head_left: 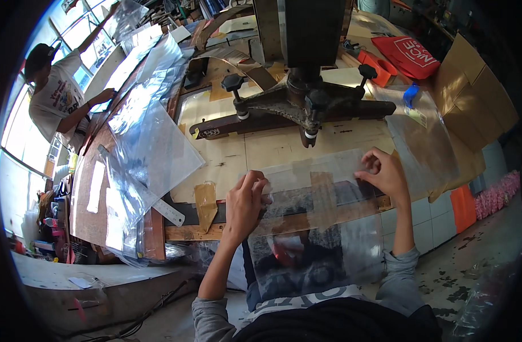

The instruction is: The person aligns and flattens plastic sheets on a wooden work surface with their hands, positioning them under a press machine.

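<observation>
Bench view: my left hand (244,202) and right hand (384,174) pinch the top corners of a clear bag (312,222), fingers closed on film, bag draped over the bench edge (187,232) below the press (298,97); bag not yet under it, stack (144,137) lies left

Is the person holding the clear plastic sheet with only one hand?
No. The left hand and the right hand each grip an upper corner of the clear plastic sheet.

Both my forearms reach up from below, my left hand (245,200) with fingers curled in a pinch and my right hand (386,174) pinching too (fingertips bunched, wrist bent).
</observation>
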Tool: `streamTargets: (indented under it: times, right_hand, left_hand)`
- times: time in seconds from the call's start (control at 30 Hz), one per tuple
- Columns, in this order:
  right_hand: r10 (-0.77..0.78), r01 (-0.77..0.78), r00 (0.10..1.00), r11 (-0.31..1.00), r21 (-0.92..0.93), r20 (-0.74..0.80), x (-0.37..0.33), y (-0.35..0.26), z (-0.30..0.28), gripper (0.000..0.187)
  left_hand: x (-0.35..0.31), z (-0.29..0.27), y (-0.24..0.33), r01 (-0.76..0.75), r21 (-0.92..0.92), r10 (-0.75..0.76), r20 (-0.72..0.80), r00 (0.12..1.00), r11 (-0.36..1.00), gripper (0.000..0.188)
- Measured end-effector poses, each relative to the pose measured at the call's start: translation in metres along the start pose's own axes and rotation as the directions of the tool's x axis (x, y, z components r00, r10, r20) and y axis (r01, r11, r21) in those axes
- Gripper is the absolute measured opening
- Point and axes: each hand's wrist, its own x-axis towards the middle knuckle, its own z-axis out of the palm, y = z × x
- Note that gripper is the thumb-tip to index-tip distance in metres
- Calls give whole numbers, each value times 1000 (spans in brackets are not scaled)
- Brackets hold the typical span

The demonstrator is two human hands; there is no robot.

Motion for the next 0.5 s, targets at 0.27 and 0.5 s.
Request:
streamTargets:
  times: [0.27,0.5]
  right_hand:
    - [-487,488,872,873,-2,-38,-58,-2,7,14]
    - [-384,442,893,659,609,-233,-80,-53,-7,20]
  left_hand:
    - [2,-9,-9,118,-234,-91,123,988,965,19]
    - [11,-30,-23,289,-586,8,451,893,757,85]
